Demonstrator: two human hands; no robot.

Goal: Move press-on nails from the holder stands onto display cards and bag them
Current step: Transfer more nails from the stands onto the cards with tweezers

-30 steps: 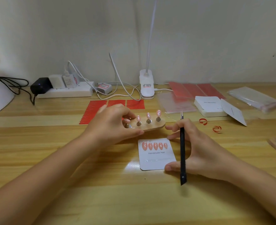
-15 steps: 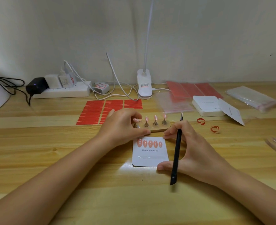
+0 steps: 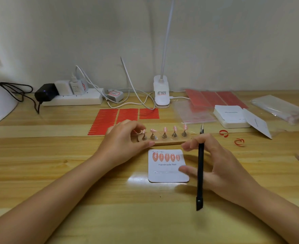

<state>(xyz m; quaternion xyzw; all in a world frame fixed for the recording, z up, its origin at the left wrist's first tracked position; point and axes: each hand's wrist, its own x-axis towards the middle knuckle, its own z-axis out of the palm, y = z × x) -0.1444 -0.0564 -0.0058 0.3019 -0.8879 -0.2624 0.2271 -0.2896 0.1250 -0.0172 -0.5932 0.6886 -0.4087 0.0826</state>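
Our left hand [image 3: 122, 140] pinches the leftmost nail [image 3: 143, 132] on the stand [image 3: 164, 139], whose row runs left-right just beyond the card [image 3: 168, 171]. Our right hand [image 3: 215, 166] grips the tweezers [image 3: 200, 169], thumb resting on the card.

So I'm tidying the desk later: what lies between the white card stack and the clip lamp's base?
In the head view, a clear zip bag lies flat between the lamp base and card stack, partly over red sheets.
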